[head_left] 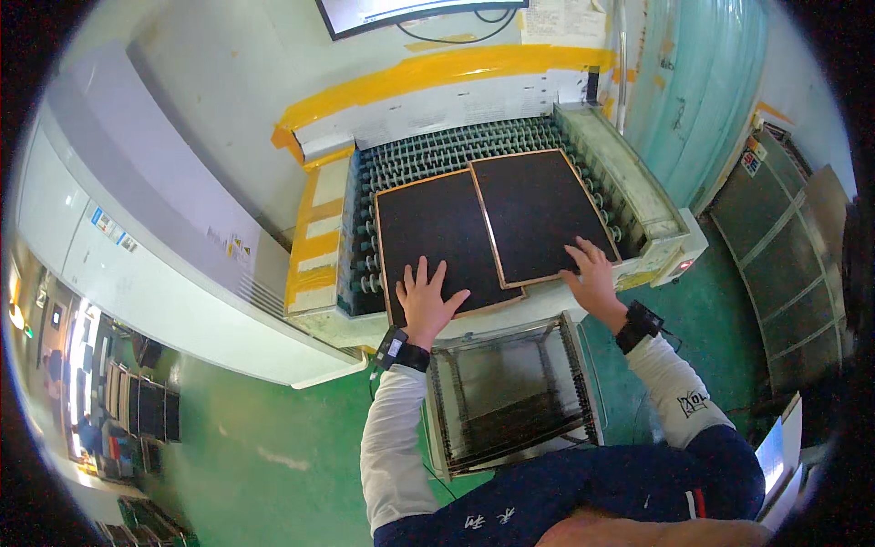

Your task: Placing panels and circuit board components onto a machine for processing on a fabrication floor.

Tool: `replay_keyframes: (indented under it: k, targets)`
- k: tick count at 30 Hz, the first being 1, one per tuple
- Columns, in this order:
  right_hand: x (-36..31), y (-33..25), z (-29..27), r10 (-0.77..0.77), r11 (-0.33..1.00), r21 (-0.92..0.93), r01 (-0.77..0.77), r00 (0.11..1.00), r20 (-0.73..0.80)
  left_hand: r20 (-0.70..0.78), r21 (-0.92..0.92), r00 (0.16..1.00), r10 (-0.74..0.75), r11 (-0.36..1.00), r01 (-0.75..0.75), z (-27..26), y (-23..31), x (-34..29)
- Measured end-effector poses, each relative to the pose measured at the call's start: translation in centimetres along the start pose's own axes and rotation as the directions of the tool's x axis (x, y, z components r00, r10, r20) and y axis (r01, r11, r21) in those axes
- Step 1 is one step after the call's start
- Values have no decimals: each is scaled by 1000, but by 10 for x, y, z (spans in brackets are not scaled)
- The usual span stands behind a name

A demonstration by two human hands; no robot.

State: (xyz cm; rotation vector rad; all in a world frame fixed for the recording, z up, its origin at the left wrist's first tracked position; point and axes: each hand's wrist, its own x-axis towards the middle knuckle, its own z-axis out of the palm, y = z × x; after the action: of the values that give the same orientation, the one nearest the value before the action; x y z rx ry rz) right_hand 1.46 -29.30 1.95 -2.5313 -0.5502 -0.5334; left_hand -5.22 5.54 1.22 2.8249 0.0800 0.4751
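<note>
Two flat black panels with thin copper-coloured edges lie side by side on a roller conveyor (456, 137). The left panel (433, 223) sits slightly nearer to me, and its right side meets or slips under the right panel (542, 214); which one I cannot tell. My left hand (427, 303) rests with fingers spread on the near edge of the left panel. At the near right corner of the right panel is my right hand (592, 278), fingers apart and touching its surface. Neither hand is closed round anything.
Below the conveyor's front edge stands a slotted rack (510, 392), close to my body. A long white machine cabinet (182, 283) runs along the left. Dark framed panels (775, 246) lean at the right. A monitor (410, 11) hangs above, and a screen (773, 456) glows at lower right.
</note>
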Motion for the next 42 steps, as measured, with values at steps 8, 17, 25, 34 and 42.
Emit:
replay_keyframes:
  k: [8,17,25,34,42]
  targets:
    - [35,17,34,49,986,-163,-36,996,76,85,67,996,-40,997,35,8,-22,51]
    - [72,43,35,59,983,-180,-35,990,127,127,41,986,-110,994,105,14,-49,105]
    - [105,50,54,33,983,-183,-8,991,131,157,44,984,-87,996,81,22,-65,139]
    - [115,50,54,25,984,-175,-6,994,104,72,15,997,-16,1000,15,19,-49,131]
    - [113,46,44,7,987,-162,13,992,122,-132,-91,972,193,974,-206,-14,-4,34]
